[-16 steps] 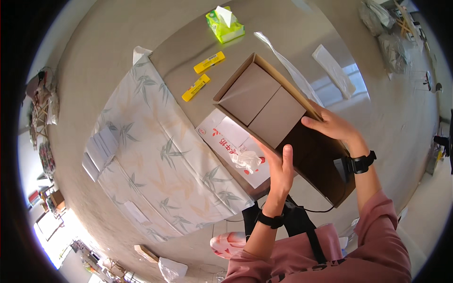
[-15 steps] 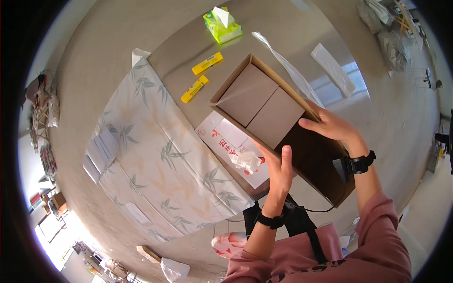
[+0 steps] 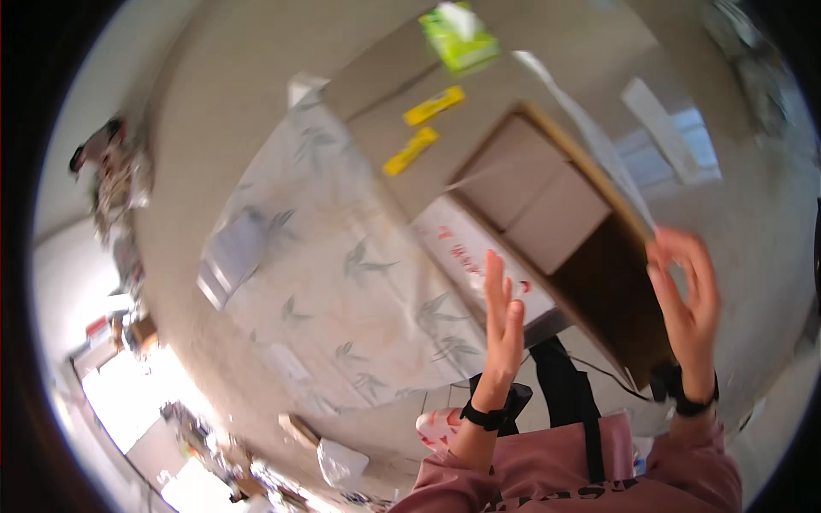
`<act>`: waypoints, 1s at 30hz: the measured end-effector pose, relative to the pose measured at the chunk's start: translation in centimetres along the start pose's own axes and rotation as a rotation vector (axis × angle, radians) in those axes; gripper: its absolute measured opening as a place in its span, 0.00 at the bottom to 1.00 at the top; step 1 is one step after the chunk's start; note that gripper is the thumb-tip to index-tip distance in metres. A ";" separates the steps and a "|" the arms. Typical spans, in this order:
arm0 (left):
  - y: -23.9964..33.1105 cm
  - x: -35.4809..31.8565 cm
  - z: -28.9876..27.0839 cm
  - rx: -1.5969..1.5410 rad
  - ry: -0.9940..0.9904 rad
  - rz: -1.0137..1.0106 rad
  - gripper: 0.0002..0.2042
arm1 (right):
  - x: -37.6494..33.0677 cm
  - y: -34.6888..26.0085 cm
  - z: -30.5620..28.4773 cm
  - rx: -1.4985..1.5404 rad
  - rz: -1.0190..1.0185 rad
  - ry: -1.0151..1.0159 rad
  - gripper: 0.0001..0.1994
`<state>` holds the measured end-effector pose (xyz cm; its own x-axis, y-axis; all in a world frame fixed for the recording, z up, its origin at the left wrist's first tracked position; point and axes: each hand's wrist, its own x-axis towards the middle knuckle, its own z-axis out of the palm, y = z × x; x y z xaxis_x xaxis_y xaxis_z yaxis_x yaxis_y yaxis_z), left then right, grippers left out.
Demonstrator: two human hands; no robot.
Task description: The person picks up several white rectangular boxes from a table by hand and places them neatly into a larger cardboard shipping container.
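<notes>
A brown cardboard box (image 3: 617, 321) rests at a slant on the table, its top uncovered. Two flat greyish-brown panels or inner boxes (image 3: 556, 224) fill its far part, and the near part is dark inside. My left hand (image 3: 503, 329) is raised left of the box, fingers stretched out, holding nothing. On the other side, just off the right wall, my right hand (image 3: 691, 299) has its fingers apart and curved, with nothing in it. Partly behind my left hand lies a white printed piece (image 3: 462, 248) with red marks.
A bamboo-patterned cloth (image 3: 342, 282) covers the table's left part. Two yellow packs (image 3: 434, 105) lie beyond it, with a green tissue pack (image 3: 459, 41) farther back. White plastic strips (image 3: 658, 128) lie to the right. A dark cable (image 3: 611, 376) runs near the box's close end.
Both hands have let go of the box and moved apart from its walls. The whole view has shifted, so the table appears farther right, and the picture is blurred.
</notes>
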<state>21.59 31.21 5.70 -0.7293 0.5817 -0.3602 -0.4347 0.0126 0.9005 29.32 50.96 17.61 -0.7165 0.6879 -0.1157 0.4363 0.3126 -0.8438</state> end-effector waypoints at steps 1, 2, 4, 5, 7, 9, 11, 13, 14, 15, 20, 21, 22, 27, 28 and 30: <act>1.1 0.1 -1.0 0.041 -0.004 -0.014 0.36 | -1.8 -1.4 0.3 0.089 0.081 -0.051 0.13; 1.0 0.3 -1.9 0.059 0.027 -0.014 0.36 | -3.5 -2.6 0.4 0.150 0.169 -0.091 0.12; 1.3 0.1 -6.6 0.174 0.195 0.030 0.33 | -4.8 -4.9 2.5 0.090 -0.067 -0.421 0.15; 1.7 0.1 -8.8 0.169 0.222 0.040 0.33 | -5.6 -6.0 3.7 0.141 -0.025 -0.577 0.16; 3.1 0.0 -14.6 0.212 0.462 0.058 0.28 | -7.0 -7.8 6.9 0.190 0.003 -0.756 0.17; 3.5 -0.4 -21.4 0.300 0.611 0.152 0.23 | -8.2 -8.7 10.7 0.274 0.077 -0.931 0.19; 4.8 -1.2 -27.9 0.360 0.726 0.177 0.22 | -7.7 -10.4 14.8 0.268 0.077 -0.953 0.19; 5.4 -1.9 -34.2 0.351 0.809 0.163 0.23 | -6.5 -12.1 19.4 0.268 0.057 -0.928 0.18; 5.9 -2.6 -37.1 0.352 0.879 0.147 0.24 | -5.7 -13.3 21.7 0.297 0.082 -0.911 0.17; 6.3 -2.8 -39.8 0.302 0.900 0.121 0.24 | -4.9 -13.8 24.2 0.337 0.066 -0.895 0.17; 4.7 0.6 -50.8 -0.065 0.850 0.058 0.24 | 0.6 -15.2 40.7 0.714 0.206 -0.726 0.22; 4.1 1.1 -52.4 -0.139 0.823 0.080 0.23 | 1.6 -15.1 44.6 0.672 0.183 -0.696 0.24; 3.9 2.2 -53.6 -0.154 0.835 0.078 0.23 | 2.9 -15.2 48.2 0.622 0.154 -0.659 0.26; 2.5 7.6 -54.5 -0.470 0.761 0.179 0.23 | 7.7 -13.8 60.6 0.768 0.346 -0.586 0.30; 2.0 8.2 -54.3 -0.493 0.757 0.184 0.24 | 8.1 -13.4 62.2 0.752 0.343 -0.598 0.30; 1.3 9.1 -54.0 -0.419 0.781 0.158 0.25 | 8.6 -12.5 64.8 0.723 0.306 -0.602 0.30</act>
<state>-14.18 -7.38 -9.53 -0.8818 -0.1687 -0.4404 -0.3445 -0.4073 0.8458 -17.56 10.56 -6.81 -0.8727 0.1619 -0.4606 0.3552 -0.4365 -0.8266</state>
